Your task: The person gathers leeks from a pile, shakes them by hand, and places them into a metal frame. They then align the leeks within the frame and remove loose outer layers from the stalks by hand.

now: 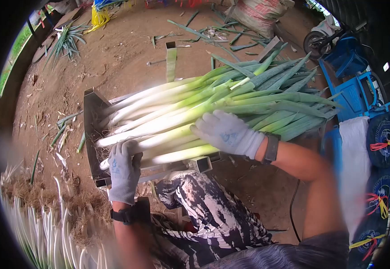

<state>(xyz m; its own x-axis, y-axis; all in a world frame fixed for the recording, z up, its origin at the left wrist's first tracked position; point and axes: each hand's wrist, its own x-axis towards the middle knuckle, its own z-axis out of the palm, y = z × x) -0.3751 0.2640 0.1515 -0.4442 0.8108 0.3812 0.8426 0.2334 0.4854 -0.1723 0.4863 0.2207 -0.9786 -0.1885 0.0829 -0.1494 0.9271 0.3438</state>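
A thick pile of large green onions (159, 117) lies across a metal frame, white root ends to the left and green leaves to the right. My left hand (122, 168), in a grey glove, has its fingers and thumb closed at the white end of a near green onion, beside the end plate (92, 127). Further right, my gloved right hand (224, 133) rests on the near side of the pile. Its fingers curl over a stalk where white turns green; the fingertips are partly hidden.
More green onions (47, 233) with brown roots lie at the lower left. Metal uprights (171, 62) and a square tube end (201, 164) border the pile. Blue plastic chairs (354, 89) and tied black rolls (383, 141) stand right. A woven sack (260, 15) sits behind, with cut leaves around it.
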